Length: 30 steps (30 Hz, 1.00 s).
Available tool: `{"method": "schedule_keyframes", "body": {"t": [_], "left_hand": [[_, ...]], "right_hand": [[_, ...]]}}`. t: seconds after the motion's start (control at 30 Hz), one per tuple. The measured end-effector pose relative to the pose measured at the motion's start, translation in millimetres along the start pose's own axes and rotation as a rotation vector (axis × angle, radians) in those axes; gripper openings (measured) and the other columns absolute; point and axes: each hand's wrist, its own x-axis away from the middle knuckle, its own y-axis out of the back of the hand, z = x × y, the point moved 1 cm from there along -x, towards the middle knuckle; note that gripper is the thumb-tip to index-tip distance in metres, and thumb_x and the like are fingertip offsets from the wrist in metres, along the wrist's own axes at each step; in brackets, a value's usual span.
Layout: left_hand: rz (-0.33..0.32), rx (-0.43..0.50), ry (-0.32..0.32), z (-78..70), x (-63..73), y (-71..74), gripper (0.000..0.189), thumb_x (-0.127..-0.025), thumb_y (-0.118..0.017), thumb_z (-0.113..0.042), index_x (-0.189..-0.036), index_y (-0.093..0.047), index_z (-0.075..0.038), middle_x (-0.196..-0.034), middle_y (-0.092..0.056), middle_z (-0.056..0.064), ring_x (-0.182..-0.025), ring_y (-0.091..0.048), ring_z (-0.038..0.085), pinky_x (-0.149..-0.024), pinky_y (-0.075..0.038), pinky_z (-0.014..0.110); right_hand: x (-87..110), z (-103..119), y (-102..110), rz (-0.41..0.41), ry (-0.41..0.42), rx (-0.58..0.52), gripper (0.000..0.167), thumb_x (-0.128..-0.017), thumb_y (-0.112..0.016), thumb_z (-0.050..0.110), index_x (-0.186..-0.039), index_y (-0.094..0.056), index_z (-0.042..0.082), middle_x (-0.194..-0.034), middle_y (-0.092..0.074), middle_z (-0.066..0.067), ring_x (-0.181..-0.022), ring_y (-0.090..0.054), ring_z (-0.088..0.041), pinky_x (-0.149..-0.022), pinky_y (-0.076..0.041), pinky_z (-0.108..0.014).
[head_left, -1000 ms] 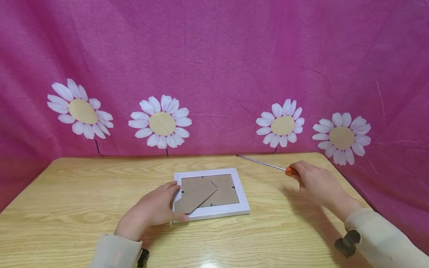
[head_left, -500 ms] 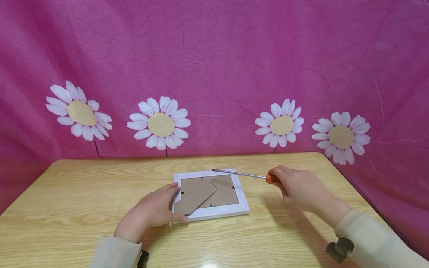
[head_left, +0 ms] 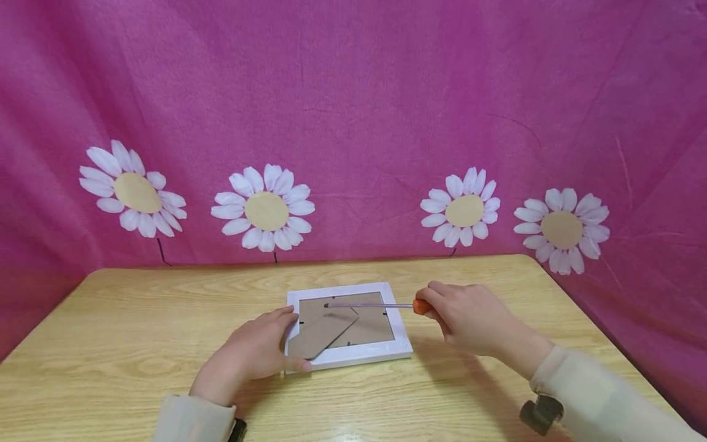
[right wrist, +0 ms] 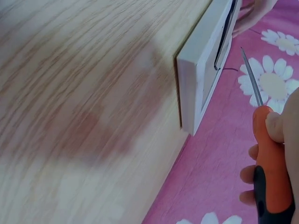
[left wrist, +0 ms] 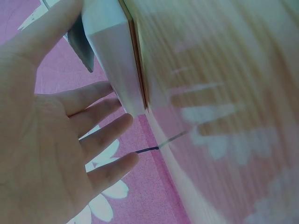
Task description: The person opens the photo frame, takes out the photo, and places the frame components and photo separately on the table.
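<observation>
A white picture frame (head_left: 359,353) lies face down on the wooden table, its brown backing board (head_left: 370,328) and slanted cardboard stand leg (head_left: 317,334) facing up. My left hand (head_left: 254,347) rests against its left end, thumb at the near corner. In the left wrist view the fingers (left wrist: 105,135) are fairly straight and spread, some tips touching the frame's white side (left wrist: 114,56). My right hand (head_left: 472,316) grips a screwdriver by its orange-and-black handle (right wrist: 272,163). Its thin metal shaft (head_left: 370,305) points left over the backing, the tip above the board near the far edge.
Small dark tabs (head_left: 385,314) sit along the inner edges of the frame. Behind the table (head_left: 182,307) hangs a magenta cloth (head_left: 359,123) with several white daisies. Both wrists wear dark camera mounts (head_left: 541,414) by the sleeves.
My right hand has moved left and nearer with the screwdriver, taking its tip from the table's far edge to over the frame's backing. The left hand stays at the frame.
</observation>
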Motion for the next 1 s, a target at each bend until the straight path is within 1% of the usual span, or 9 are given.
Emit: {"method": "schedule_keyframes", "body": {"t": [0.3, 0.47, 0.63, 0.8, 1.0], "left_hand": [[0.014, 0.005, 0.017, -0.6, 1.4, 0.2, 0.098, -0.067, -0.087, -0.053, -0.141, -0.052, 0.000, -0.149, -0.046, 0.016, -0.134, -0.044, 0.036, -0.106, -0.037, 0.057], [0.022, 0.012, 0.020, -0.7, 1.0, 0.1, 0.099, -0.067, -0.087, -0.054, -0.142, -0.051, 0.000, -0.149, -0.045, 0.016, -0.135, -0.043, 0.036, -0.107, -0.036, 0.057], [0.018, 0.014, 0.008, -0.4, -0.4, 0.5, 0.099, -0.067, -0.087, -0.054, -0.142, -0.051, 0.000, -0.149, -0.045, 0.016, -0.135, -0.043, 0.037, -0.107, -0.036, 0.057], [0.011, 0.009, 0.002, -0.2, -0.2, 1.1, 0.097, -0.068, -0.087, -0.052, -0.141, -0.051, 0.001, -0.149, -0.045, 0.017, -0.135, -0.043, 0.036, -0.107, -0.036, 0.056], [0.011, 0.033, 0.001, -2.8, 1.0, 0.3, 0.094, -0.067, -0.088, -0.048, -0.138, -0.054, 0.002, -0.149, -0.045, 0.019, -0.135, -0.043, 0.039, -0.107, -0.037, 0.056]], "right_hand": [[-17.2, 10.7, -1.7, 0.085, 0.043, 0.000, 0.020, -0.081, -0.072, 0.008, -0.099, -0.063, 0.013, -0.081, -0.055, 0.007, -0.057, -0.052, -0.011, -0.049, -0.048, -0.030], [-25.0, 13.0, -2.4, 0.075, 0.074, 0.007, 0.019, -0.081, -0.071, 0.007, -0.098, -0.063, 0.012, -0.080, -0.054, 0.006, -0.055, -0.049, -0.010, -0.046, -0.044, -0.028], [-30.5, 13.3, -1.8, 0.068, 0.117, 0.028, 0.017, -0.081, -0.069, 0.005, -0.096, -0.063, 0.012, -0.078, -0.054, 0.005, -0.055, -0.051, -0.012, -0.043, -0.040, -0.026], [-35.8, 13.7, -0.9, 0.066, 0.133, 0.028, 0.011, -0.084, -0.066, 0.006, -0.093, -0.062, 0.012, -0.075, -0.052, 0.005, -0.053, -0.049, -0.012, -0.043, -0.041, -0.028], [-38.9, 13.2, -0.6, 0.119, 0.126, 0.018, 0.008, -0.086, -0.067, 0.010, -0.091, -0.062, 0.013, -0.074, -0.051, 0.006, -0.054, -0.046, -0.010, -0.045, -0.042, -0.027]]}}
